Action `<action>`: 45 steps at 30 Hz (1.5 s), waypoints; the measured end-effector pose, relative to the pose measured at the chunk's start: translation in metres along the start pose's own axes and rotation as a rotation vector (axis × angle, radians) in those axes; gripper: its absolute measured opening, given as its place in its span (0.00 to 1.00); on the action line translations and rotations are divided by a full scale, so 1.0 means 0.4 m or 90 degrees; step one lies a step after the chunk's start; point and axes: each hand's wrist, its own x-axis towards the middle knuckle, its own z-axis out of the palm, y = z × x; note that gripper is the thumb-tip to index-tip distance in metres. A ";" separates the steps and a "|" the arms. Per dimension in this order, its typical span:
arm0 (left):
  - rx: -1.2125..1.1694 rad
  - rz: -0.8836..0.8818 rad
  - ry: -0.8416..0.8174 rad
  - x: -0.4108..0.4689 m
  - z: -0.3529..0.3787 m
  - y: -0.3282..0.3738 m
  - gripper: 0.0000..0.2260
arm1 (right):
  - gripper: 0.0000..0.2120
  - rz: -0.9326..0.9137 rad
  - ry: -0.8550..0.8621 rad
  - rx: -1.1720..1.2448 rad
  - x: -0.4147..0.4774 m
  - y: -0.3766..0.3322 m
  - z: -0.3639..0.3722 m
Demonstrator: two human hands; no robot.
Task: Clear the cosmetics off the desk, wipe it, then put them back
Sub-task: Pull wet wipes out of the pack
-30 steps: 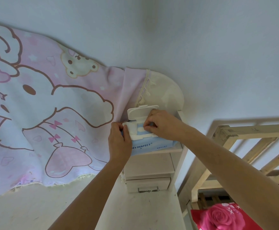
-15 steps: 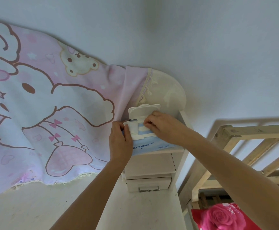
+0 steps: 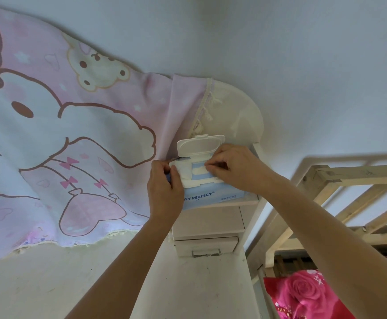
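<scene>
On the shelf (image 3: 250,201) above the tabletop (image 3: 49,284), my left hand (image 3: 164,192) grips the open-lidded wet-wipe pack (image 3: 213,197) while my right hand (image 3: 234,169) pinches a wipe (image 3: 198,169) at its opening. No cosmetics are in view. I judge clearing done, with wiping and restocking ahead.

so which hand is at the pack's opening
The right hand, fingers pinching at the opening; the left hand grips the left end of the wipes pack.
</scene>
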 end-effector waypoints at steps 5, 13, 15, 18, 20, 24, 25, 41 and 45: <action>-0.015 0.003 0.012 -0.003 -0.002 0.008 0.07 | 0.04 0.083 -0.116 0.030 0.059 0.016 -0.038; -0.022 0.007 0.021 -0.002 0.003 -0.002 0.07 | 0.03 0.074 -0.100 0.067 0.080 0.039 -0.025; -0.022 0.006 0.024 -0.003 0.006 -0.003 0.07 | 0.04 0.061 -0.101 0.085 0.072 0.040 -0.023; -0.022 0.006 0.028 -0.004 0.010 -0.006 0.07 | 0.07 0.031 -0.104 0.073 0.065 0.037 -0.025; -0.020 0.010 0.031 -0.003 0.012 -0.009 0.07 | 0.08 0.016 -0.094 0.043 0.065 0.033 -0.023; -0.014 0.016 0.034 -0.001 0.013 -0.013 0.07 | 0.06 -0.023 -0.043 -0.008 0.064 0.023 -0.006; -0.012 0.018 0.034 -0.002 0.013 -0.012 0.07 | 0.06 -0.026 -0.033 -0.011 0.063 0.022 -0.002; -0.005 0.018 0.027 0.002 0.014 -0.025 0.08 | 0.06 -0.060 -0.051 -0.051 0.057 0.004 0.027; 0.000 0.025 0.022 0.005 0.012 -0.023 0.08 | 0.06 -0.011 0.021 -0.062 0.030 0.001 0.057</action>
